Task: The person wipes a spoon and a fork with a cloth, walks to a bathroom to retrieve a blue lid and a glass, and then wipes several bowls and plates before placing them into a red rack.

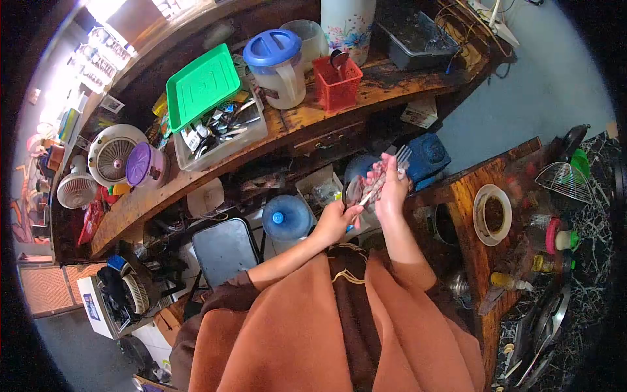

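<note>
My right hand (390,191) is raised in front of me and grips a bundle of cutlery (379,178); fork tines stick out at its top. My left hand (336,221) sits just below and to the left, fingers closed on the lower ends of the same bundle. Both arms come out of wide brown sleeves (307,313). The individual pieces in the bundle are too small to tell apart.
A curved wooden counter (307,117) carries a clear bin of utensils (219,134) with a green lid, a blue-lidded jug (277,65), and a red basket (337,81). A water bottle (285,219) and grey chair (225,248) stand below. A wooden table (467,196) is at right.
</note>
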`<action>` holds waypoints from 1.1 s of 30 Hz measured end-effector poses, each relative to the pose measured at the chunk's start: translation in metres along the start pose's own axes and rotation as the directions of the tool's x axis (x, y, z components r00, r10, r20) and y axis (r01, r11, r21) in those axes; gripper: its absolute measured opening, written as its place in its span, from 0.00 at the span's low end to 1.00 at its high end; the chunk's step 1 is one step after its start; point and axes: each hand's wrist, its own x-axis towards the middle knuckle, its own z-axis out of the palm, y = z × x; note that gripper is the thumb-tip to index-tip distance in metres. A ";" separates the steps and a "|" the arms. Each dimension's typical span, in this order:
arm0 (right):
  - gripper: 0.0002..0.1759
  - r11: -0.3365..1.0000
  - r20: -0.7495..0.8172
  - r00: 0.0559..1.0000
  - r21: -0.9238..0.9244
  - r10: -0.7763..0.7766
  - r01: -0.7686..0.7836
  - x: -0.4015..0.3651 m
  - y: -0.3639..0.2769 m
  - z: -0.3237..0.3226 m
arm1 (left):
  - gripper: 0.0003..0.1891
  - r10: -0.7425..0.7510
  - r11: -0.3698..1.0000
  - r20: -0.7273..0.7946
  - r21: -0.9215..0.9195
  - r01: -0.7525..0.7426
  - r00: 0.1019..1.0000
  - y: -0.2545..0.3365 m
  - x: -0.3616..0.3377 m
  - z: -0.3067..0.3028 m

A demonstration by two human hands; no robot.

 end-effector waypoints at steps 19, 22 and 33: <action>0.18 0.796 0.443 0.786 -0.597 0.431 -0.100 -0.025 -0.011 0.006 | 0.07 0.208 0.966 -0.119 -0.132 -0.223 0.971 0.048 0.043 -0.040; 0.16 0.791 0.449 0.833 -0.611 0.322 0.023 -0.037 -0.012 0.011 | 0.05 0.394 0.874 -0.317 -0.162 -0.458 0.863 0.049 0.055 -0.052; 0.13 0.713 0.440 0.845 -0.694 0.305 0.104 -0.031 -0.009 0.001 | 0.05 0.130 0.991 -0.291 0.006 -0.134 0.948 0.055 0.058 -0.067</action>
